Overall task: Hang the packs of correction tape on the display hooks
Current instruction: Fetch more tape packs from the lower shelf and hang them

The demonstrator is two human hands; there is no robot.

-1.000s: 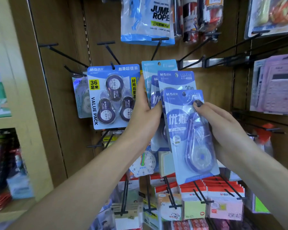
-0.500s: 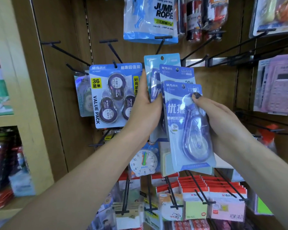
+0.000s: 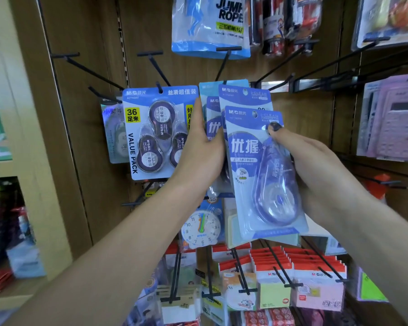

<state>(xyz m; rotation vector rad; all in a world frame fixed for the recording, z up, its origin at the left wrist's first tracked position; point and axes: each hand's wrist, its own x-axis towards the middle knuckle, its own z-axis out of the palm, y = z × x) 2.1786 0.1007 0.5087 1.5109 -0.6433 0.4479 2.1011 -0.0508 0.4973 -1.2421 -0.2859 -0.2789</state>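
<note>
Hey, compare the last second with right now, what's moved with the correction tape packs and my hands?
The front correction tape pack, held in the right hand, has risen toward the upper hooks, so it now covers more of the packs behind it. Nothing was picked up or released. The left hand still grips the rear packs, and the value pack still hangs on its hook.

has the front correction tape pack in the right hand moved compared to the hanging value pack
Yes. The front correction tape pack, gripped by the right hand, has risen slightly: its top edge was well below the 36 label on the hanging value pack and now sits about level with it.
</note>
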